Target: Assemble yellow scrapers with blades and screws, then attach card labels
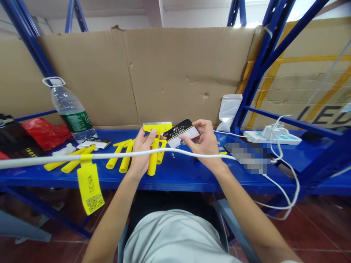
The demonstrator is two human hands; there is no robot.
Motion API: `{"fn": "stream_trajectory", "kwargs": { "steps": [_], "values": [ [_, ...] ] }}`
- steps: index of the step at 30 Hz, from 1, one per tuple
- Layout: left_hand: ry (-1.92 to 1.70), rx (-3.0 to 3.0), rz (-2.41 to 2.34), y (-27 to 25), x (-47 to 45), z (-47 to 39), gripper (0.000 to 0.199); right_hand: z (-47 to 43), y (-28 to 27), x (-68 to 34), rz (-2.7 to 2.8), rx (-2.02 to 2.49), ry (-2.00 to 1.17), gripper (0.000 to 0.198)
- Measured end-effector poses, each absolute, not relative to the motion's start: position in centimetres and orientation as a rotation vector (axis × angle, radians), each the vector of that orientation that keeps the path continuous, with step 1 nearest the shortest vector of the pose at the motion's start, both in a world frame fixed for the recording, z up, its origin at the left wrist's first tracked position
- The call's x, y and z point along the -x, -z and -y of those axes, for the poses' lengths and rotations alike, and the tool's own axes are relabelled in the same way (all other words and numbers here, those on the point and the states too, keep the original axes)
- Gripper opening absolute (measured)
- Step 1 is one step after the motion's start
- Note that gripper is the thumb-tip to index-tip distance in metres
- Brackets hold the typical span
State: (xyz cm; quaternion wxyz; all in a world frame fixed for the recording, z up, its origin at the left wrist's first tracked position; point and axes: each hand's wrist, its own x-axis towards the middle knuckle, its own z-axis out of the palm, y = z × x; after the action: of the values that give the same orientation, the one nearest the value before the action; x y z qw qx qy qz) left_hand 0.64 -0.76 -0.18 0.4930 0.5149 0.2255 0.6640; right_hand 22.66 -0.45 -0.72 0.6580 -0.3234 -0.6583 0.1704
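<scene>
My left hand [142, 151] is closed around a yellow scraper [153, 160], its handle pointing down toward me and its wide blade head at the top. In my right hand [204, 143] is a black-and-white printed card packet [181, 133], pinched between thumb and fingers and tilted. The packet's left end reaches close to the scraper head; whether they touch I cannot tell. Under and beside my left hand lie more yellow scraper handles [125, 162] on the blue bench. A further pair of yellow handles [71, 164] rests to the left.
A water bottle [74, 113] stands at the back left near a red plastic bag [45, 132]. Across the front runs a white cable [109, 156] with a yellow tag [90, 188]. A power strip [271, 137] sits on the right of the blue bench [175, 179]. Cardboard [186, 73] walls the back.
</scene>
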Motion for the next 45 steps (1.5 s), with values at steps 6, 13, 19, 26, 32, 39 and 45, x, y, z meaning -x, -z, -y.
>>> {"fn": "stream_trajectory", "kwargs": {
  "steps": [6, 13, 19, 26, 32, 39, 45],
  "values": [
    [-1.604, -1.252, -0.555, 0.2, -0.6, 0.7, 0.038, 0.4, 0.7, -22.6, 1.483, 0.761, -0.372, 0.052],
    [-1.63, -1.211, -0.526, 0.1, -0.8, 0.7, 0.043, 1.3, 0.1, -22.8, 1.599, 0.744, -0.312, 0.033],
    [-1.695, -1.173, -0.481, -0.1, -0.5, 0.9, 0.044, 1.2, -0.2, -23.2, 1.363, 0.786, -0.452, 0.065],
    [-1.856, -1.152, -0.416, -0.8, 0.2, 1.0, 0.041, 0.9, -0.4, -23.8, 1.552, 0.839, -0.312, 0.026],
    [-1.952, -1.181, -0.372, -2.0, 1.8, 2.1, 0.04, 0.3, 0.2, -23.9, 1.725, 0.96, -0.365, 0.044],
    [-2.087, -1.15, -0.321, -3.2, 3.1, 3.3, 0.027, 0.4, 0.3, -23.6, 1.702, 0.954, -0.478, 0.042],
    [-2.037, -1.15, -0.313, -2.8, 2.5, 3.3, 0.023, 1.2, -0.2, -23.6, 1.782, 1.028, -0.7, 0.052]
  ]
}}
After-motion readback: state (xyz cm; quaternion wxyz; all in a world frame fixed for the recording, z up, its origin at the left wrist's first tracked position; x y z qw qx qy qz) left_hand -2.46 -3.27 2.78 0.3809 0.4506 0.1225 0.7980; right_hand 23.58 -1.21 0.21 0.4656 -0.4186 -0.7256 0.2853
